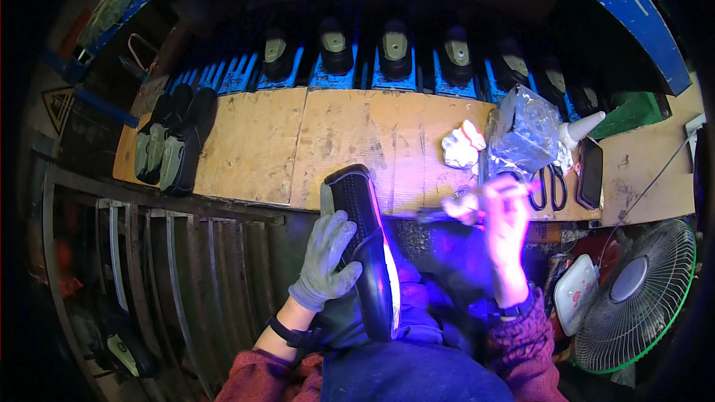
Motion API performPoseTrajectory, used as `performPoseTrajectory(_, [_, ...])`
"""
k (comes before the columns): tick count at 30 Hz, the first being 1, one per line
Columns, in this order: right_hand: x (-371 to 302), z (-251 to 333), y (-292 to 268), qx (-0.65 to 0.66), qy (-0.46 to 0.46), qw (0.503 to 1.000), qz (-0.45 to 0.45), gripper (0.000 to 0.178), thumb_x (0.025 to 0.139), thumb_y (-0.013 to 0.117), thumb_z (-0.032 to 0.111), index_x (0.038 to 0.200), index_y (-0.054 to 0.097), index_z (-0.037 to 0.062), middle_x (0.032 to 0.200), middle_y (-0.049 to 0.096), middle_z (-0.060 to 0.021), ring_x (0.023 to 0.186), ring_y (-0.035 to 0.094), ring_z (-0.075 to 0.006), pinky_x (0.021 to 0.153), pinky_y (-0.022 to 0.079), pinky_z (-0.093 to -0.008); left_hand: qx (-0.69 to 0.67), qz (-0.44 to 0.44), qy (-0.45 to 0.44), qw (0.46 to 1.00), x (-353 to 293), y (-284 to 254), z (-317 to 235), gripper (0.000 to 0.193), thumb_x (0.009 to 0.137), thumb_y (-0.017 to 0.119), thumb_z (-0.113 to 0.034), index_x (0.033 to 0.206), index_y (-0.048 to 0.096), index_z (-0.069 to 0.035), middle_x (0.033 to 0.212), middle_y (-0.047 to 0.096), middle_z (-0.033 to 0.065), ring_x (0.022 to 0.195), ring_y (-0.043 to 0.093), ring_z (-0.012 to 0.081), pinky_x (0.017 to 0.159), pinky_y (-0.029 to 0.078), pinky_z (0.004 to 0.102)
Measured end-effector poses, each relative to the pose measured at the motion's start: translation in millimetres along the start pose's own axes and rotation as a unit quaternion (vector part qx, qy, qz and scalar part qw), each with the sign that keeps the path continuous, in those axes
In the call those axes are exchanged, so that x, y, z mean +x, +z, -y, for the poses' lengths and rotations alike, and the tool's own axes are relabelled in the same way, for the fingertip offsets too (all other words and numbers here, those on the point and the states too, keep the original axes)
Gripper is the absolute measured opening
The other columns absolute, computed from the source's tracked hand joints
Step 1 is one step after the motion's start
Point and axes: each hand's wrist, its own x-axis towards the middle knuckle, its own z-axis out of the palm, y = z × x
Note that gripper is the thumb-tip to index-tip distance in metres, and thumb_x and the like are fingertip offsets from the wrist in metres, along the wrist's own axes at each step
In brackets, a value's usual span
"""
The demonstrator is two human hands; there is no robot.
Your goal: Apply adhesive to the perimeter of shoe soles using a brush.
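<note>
A black shoe (366, 253) with a pale strip along its sole edge stands tilted in front of me, over my dark blue apron. My left hand (325, 259), in a grey glove, grips it from the left side, with the thumb across the upper. My right hand (506, 212), bare and lit bright purple, is raised near the bench edge, apart from the shoe. Its fingers are pinched together around something pale and overexposed that I cannot make out. Just beyond it stand a plastic-wrapped box (524, 128) and black-handled scissors (549, 187).
Several black shoes (393, 46) sit on blue racks (392, 83) behind the cardboard-covered bench (335, 141). More shoes (179, 150) lie at its left end. A crumpled white cloth (460, 147), a white nozzle bottle (581, 129) and a fan (633, 290) are at right.
</note>
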Motion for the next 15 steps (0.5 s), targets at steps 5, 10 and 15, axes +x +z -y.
performPoseTrajectory(5, [48,-2,79,-0.053,0.058,0.996,0.037,0.012,0.097,0.060,0.012,0.091,0.054,0.0025,0.069,0.065,-0.0057,0.060,0.064,-0.0107,0.053,0.050,-0.0239,0.009,0.014,0.033,0.999,-5,2,8,0.070,0.084,0.062,-0.046,0.135,0.048,-0.001,0.131,0.049,0.0265,0.113,0.050,0.0459,0.099,0.039,0.0556])
performPoseTrajectory(10, [44,-1,85,-0.163,0.149,0.973,0.061,0.021,0.093,0.065,0.017,0.084,0.055,0.0006,0.065,0.065,-0.0057,0.049,0.060,-0.0094,0.045,0.045,-0.0246,-0.002,0.020,0.055,0.998,-9,2,14,0.076,0.077,0.066,-0.049,0.134,0.048,-0.001,0.125,0.052,0.0260,0.109,0.053,0.0452,0.097,0.041,0.0556])
performPoseTrajectory(15, [81,-28,99,-0.204,0.028,0.978,0.023,0.022,0.092,0.063,0.017,0.080,0.054,0.0017,0.058,0.063,-0.0072,0.050,0.063,-0.0135,0.046,0.047,-0.0273,-0.019,0.025,0.060,0.998,-8,1,14,0.077,0.075,0.068,-0.047,0.133,0.049,-0.001,0.122,0.053,0.0262,0.106,0.055,0.0447,0.095,0.043,0.0558])
